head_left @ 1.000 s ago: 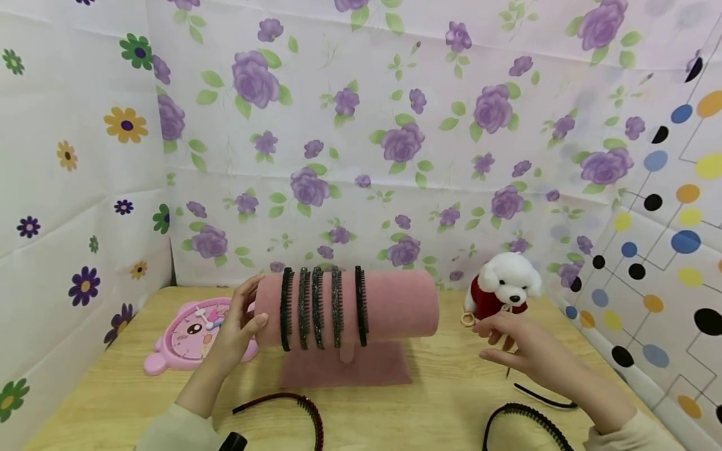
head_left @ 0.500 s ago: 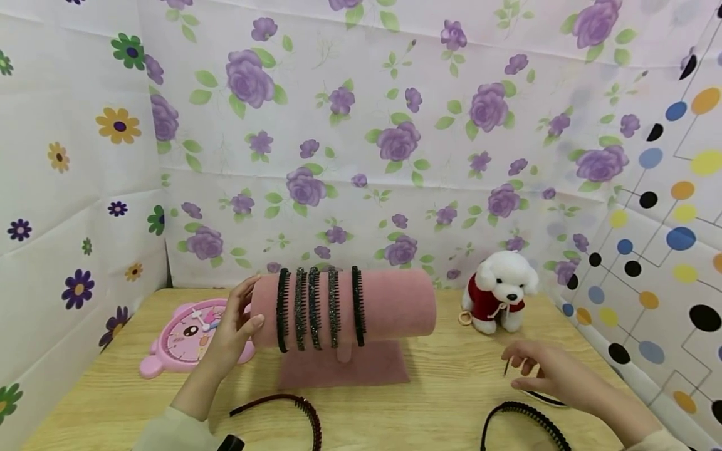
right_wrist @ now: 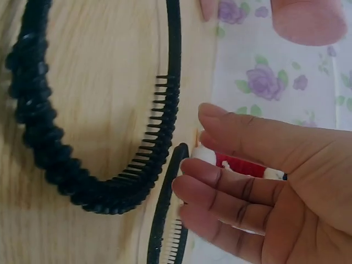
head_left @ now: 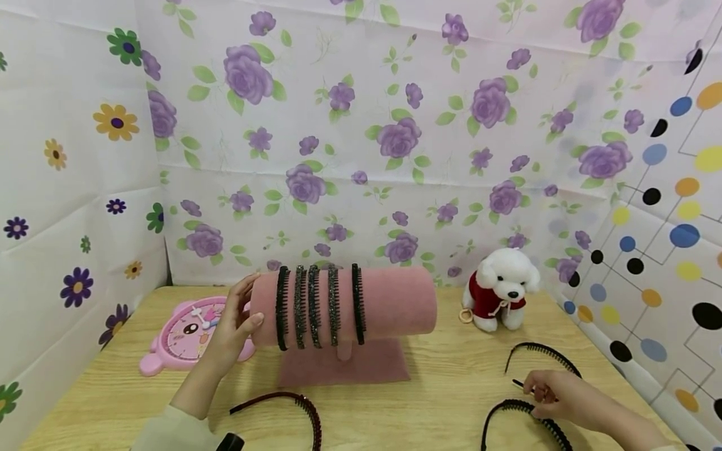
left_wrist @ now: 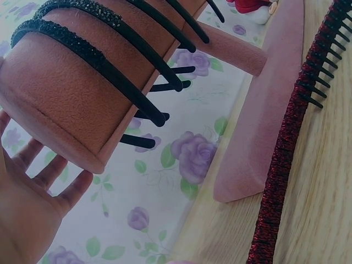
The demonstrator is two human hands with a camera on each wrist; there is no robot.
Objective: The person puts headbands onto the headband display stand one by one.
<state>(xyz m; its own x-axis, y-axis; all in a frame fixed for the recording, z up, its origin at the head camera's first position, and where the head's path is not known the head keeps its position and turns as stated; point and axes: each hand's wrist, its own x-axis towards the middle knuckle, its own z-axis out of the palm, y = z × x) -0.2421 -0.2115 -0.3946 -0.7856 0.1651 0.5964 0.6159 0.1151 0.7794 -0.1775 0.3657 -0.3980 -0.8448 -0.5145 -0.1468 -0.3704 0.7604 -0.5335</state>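
Note:
A pink velvet roll-shaped headband stand [head_left: 400, 304] carries several black headbands [head_left: 333, 307], some glittery, on its left half. My left hand [head_left: 232, 322] holds its left end, thumb in front and fingers at the far rim. In the left wrist view, fingertips of the hand [left_wrist: 33, 203] lie at the roll's edge. To the right, my right hand [head_left: 570, 398] is low over a thin black toothed headband [head_left: 544, 351], fingers loosely bent, thumb apart. The right wrist view shows its fingertips overlapping one arm of that headband [right_wrist: 165, 220]. A thicker ruffled black headband [head_left: 510, 406] lies just nearer.
A dark red headband [head_left: 307, 407] lies in front of the stand. The pink clock [head_left: 186, 338] is on the table behind my left arm. A white plush dog [head_left: 504, 291] in red stands at the back right. Patterned cloth walls [head_left: 361, 144] enclose the wooden table [head_left: 429, 401].
My right hand has come down and nearer from in front of the plush dog to the thin black headband, uncovering the dog. My left hand stays at the roll's end.

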